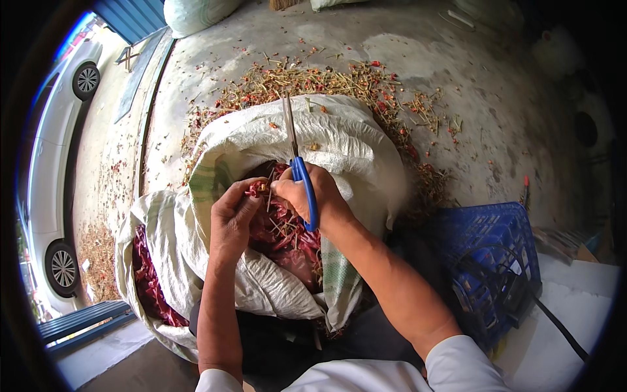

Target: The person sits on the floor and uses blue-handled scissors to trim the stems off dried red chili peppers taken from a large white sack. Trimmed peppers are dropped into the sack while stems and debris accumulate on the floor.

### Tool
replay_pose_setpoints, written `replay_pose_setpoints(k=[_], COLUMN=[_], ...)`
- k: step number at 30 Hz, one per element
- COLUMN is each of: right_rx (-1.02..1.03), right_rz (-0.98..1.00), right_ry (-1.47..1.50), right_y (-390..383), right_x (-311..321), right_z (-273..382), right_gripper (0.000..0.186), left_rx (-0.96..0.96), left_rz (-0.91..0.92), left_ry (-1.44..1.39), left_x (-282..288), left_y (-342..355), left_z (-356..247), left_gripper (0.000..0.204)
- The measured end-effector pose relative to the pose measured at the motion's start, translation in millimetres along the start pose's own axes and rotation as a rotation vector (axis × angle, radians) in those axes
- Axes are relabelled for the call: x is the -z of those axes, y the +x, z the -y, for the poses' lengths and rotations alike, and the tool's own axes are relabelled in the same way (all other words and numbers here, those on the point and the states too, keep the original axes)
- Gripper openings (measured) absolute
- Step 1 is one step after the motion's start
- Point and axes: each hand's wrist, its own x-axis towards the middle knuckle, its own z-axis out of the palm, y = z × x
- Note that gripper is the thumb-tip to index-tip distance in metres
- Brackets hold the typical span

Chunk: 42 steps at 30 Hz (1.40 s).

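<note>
pinching a dried red pepper (253, 190) between thumb and fingertips, the left hand (232, 212) is seen in the head view, held over the open mouth of the white sack (339, 134). the right hand (324, 199) is placed just beside it, also over the mouth of the sack, and a pair of scissors (302, 176) with a blue handle is gripped in it, the blades pointed toward the far rim of the sack. the thumb and fingertips of that hand are held close together by the pepper; whether a stalk is pinched between them cannot be told. inside the sack, a heap of peppers (297, 247) is held, with thin stalks (282, 228) scattered on it. at the left of the sack, more red peppers (150, 281) are shown in a pale woven opening (171, 225). beyond the sack, the concrete floor (339, 39) is strewn with dry stems (281, 78) and red scraps (375, 64). at the right of the sack, a blue crate (490, 225) is set, with a black cable (562, 326) trailed across it. far to the left of the sack, a white car (49, 157) is seen.
</note>
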Motion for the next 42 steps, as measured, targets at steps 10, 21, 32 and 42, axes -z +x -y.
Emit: replay_pose_setpoints(k=[10, 21, 32, 42], right_rx=[0.319, 0.418, 0.370, 0.367], right_rz=[-0.083, -0.100, -0.011, -0.001], right_ry=[-0.738, -0.913, -0.906, -0.889], right_y=[-16.2, -19.8, -20.9, -23.4], right_x=[-11.3, -11.0, -6.7, -3.8], right_z=[1.7, -1.4, 4.8, 8.9], right_gripper=[0.036, 0.032, 0.032, 0.030], left_rx=[0.070, 0.053, 0.028, 0.155], left_rz=[-0.188, -0.044, -0.014, 0.008], left_ry=[-0.099, -0.381, -0.431, -0.414], left_x=[15.4, 20.8, 30.0, 38.6], left_y=[7.8, 2.9, 6.1, 6.5], left_z=[-14.8, -12.5, -4.3, -11.3], left_gripper=[0.013, 0.016, 0.017, 0.010])
